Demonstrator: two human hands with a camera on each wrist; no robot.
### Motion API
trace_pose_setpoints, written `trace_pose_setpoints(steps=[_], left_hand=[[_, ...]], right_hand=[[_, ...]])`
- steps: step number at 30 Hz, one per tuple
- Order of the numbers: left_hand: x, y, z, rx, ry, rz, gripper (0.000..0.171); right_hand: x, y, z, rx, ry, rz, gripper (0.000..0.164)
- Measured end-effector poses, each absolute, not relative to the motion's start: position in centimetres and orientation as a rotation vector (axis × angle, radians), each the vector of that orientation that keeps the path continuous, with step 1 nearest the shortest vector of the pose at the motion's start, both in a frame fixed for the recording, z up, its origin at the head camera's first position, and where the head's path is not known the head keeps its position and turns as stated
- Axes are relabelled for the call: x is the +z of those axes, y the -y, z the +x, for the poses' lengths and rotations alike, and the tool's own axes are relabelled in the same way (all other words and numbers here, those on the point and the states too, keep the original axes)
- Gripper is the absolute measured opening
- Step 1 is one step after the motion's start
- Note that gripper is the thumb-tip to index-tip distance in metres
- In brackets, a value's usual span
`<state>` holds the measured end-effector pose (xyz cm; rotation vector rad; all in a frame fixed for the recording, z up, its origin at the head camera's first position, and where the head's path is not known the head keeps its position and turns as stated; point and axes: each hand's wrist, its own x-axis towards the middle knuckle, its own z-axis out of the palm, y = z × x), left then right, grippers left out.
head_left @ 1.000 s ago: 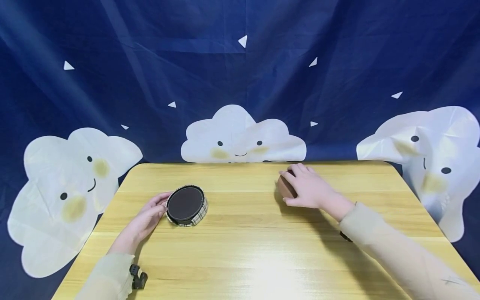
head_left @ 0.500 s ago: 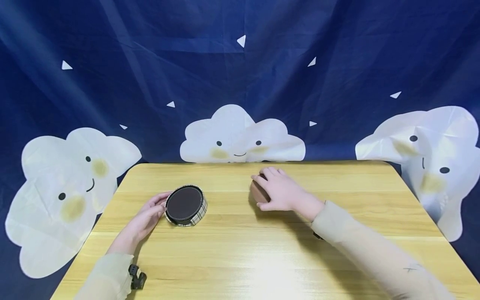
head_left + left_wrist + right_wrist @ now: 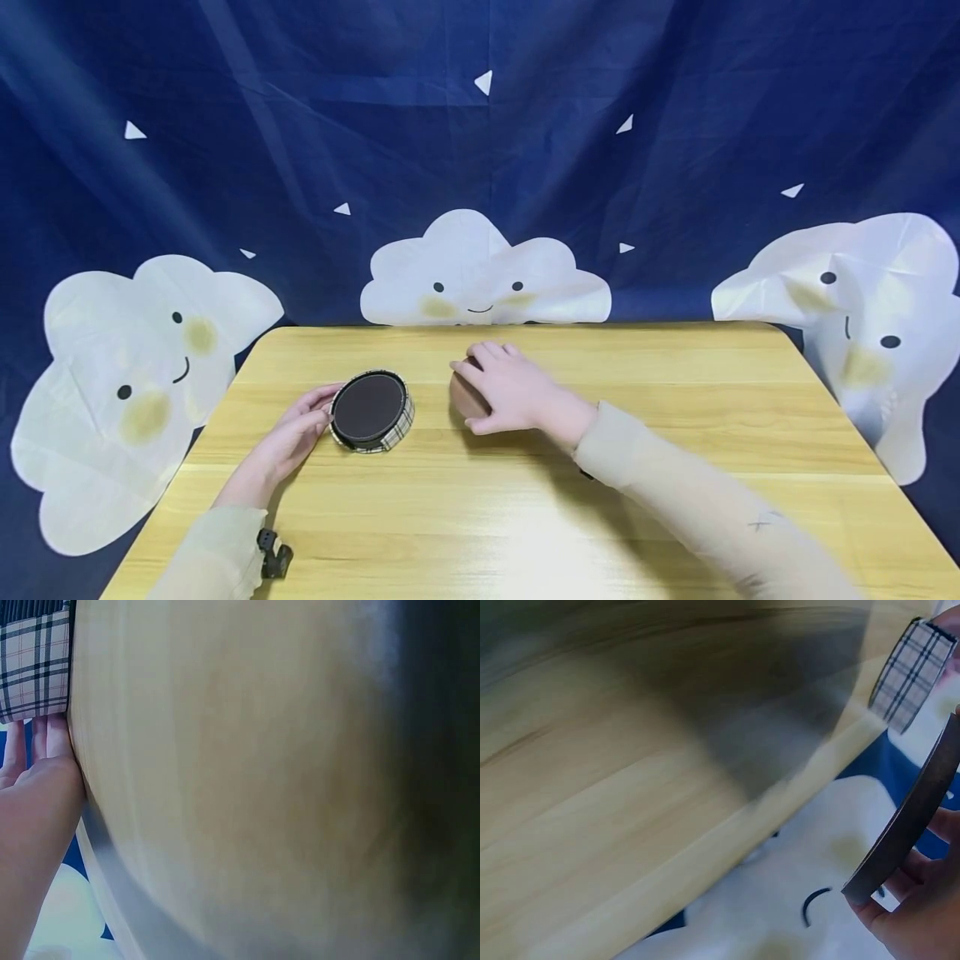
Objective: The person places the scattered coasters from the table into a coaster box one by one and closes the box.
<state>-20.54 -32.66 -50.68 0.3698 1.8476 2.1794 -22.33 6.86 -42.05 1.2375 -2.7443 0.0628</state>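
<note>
A round holder (image 3: pixel 403 422) with a plaid side wall and a dark round top face stands on the left of the table. The left hand (image 3: pixel 288 437) touches its left side; in the left wrist view straight fingers (image 3: pixel 56 739) reach behind the plaid wall (image 3: pixel 34 667). To the right of the holder, the right hand (image 3: pixel 513 392) grips a brown round coaster (image 3: pixel 468 396) by its edges, fingers over the far side and thumb on the near side. The right wrist view shows the coaster (image 3: pixel 907 817) edge-on, thin and dark, apart from the plaid holder (image 3: pixel 915 671).
The light wooden table (image 3: pixel 480 500) has a bright glare spot near its front. A dark blue curtain (image 3: pixel 480 167) with white clouds hangs behind the far edge. A black wrist device (image 3: pixel 275 557) sits at the left sleeve.
The right hand has carried the brown coaster leftwards across the table, closer to the plaid holder. The left hand and the holder have stayed in place.
</note>
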Motion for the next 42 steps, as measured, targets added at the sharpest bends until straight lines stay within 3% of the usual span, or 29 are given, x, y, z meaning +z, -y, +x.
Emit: trace_pose_setpoints(steps=[25, 42], left_hand=[[-50.8, 33.1, -20.6, 2.148, -1.869, 0.346, 0.054], [-50.3, 32.9, -20.6, 2.121, -1.886, 0.328, 0.053]], right_hand=[[-43.1, 3.1, -22.1, -0.042, 2.690, 1.322, 0.094], [-44.0, 7.3, -22.0, -0.074, 2.756, 1.309, 0.094]])
